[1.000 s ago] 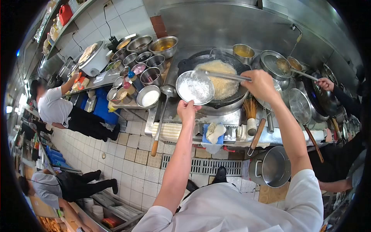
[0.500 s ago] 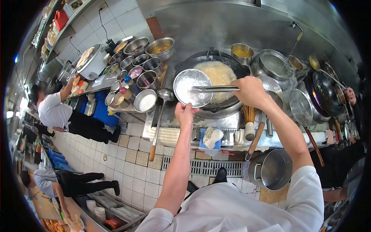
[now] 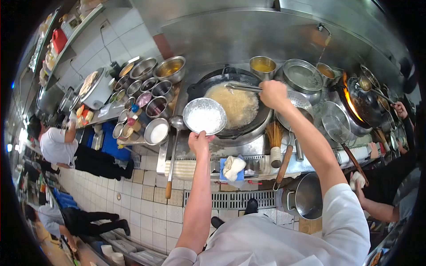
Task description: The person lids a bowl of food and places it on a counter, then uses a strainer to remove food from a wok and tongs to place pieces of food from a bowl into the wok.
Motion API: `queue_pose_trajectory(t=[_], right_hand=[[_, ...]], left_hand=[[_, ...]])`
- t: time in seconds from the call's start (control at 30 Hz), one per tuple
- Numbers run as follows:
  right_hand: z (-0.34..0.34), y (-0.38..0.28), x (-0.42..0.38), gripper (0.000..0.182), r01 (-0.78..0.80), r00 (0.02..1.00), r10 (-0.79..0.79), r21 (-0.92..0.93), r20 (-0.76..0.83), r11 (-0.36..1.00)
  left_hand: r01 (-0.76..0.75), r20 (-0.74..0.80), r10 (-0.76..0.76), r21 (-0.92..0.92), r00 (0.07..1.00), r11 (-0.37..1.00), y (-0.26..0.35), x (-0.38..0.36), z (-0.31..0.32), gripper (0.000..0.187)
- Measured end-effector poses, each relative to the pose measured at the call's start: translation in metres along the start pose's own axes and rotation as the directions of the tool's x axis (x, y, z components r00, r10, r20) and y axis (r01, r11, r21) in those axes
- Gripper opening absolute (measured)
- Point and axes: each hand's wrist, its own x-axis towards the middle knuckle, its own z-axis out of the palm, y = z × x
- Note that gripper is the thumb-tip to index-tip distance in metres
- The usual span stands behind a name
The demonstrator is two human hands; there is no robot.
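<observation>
My left hand is closed on the near rim of a metal bowl that holds white powder. The bowl is beside and partly over the front left edge of a large black wok. Pale, foaming hot oil fills the wok. In my right hand is a pair of metal tongs, gripped above the wok's right side. The tongs point left over the foam, and I cannot make out anything between their tips.
A ladle lies left of the wok, near a bowl of white granules. To the right are a bamboo brush and a wire strainer. Flames rise beside another wok, where a co-worker's hand holds a ladle.
The tongs have moved out of the powder bowl and up over the wok. The bowl sits slightly lower, away from the foam. Flames have appeared at the right-hand wok.
</observation>
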Motion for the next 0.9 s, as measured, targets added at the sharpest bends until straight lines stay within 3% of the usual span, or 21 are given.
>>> queue_pose_trajectory(t=[0.1, 0.17, 0.23, 0.37, 0.43, 0.5, 0.7, 0.73, 0.9], right_hand=[[0.009, 0.01, -0.001, 0.016, -0.003, 0.996, 0.002, -0.004, -0.085, 1.0], [0.001, 0.019, -0.011, 0.014, 0.0, 0.977, 0.035, 0.161, -0.212, 0.987], [-0.005, 0.04, -0.016, 0.013, -0.022, 0.971, 0.07, 0.204, -0.229, 0.979], [0.038, 0.119, -0.002, 0.018, -0.298, 0.938, 0.323, 0.184, -0.125, 0.937], [0.073, 0.173, 0.015, 0.021, -0.566, 0.821, 0.57, 0.172, 0.03, 0.806], [0.096, 0.219, 0.026, 0.024, -0.655, 0.755, 0.647, 0.105, 0.105, 0.748], [0.109, 0.282, 0.031, 0.023, -0.756, 0.655, 0.752, 0.056, 0.081, 0.652], [0.115, 0.283, 0.022, 0.023, -0.713, 0.701, 0.712, 0.004, 0.039, 0.701], [0.11, 0.296, -0.019, 0.021, -0.716, 0.697, 0.716, 0.02, -0.042, 0.698]], left_hand=[[0.011, 0.026, -0.01, -0.031, 1.0, 0.999, -0.001, -0.006, 0.009, 0.008], [0.061, 0.033, -0.059, -0.066, 0.998, 0.996, 0.0, -0.014, 0.012, 0.008], [0.077, 0.055, -0.073, -0.079, 0.996, 0.994, 0.002, -0.024, 0.02, 0.008], [0.105, 0.136, -0.093, -0.087, 0.986, 0.991, 0.006, -0.042, 0.036, 0.006], [0.104, 0.147, -0.082, -0.145, 0.986, 0.984, 0.008, -0.054, 0.048, 0.008], [0.139, 0.127, -0.123, -0.121, 0.984, 0.983, -0.003, -0.055, 0.053, 0.011], [0.238, 0.211, -0.219, -0.069, 0.953, 0.969, -0.005, -0.066, 0.074, 0.014], [0.237, 0.208, -0.22, -0.059, 0.953, 0.97, -0.006, -0.066, 0.077, 0.013], [0.256, 0.204, -0.234, -0.085, 0.951, 0.963, -0.014, -0.062, 0.077, 0.013]])
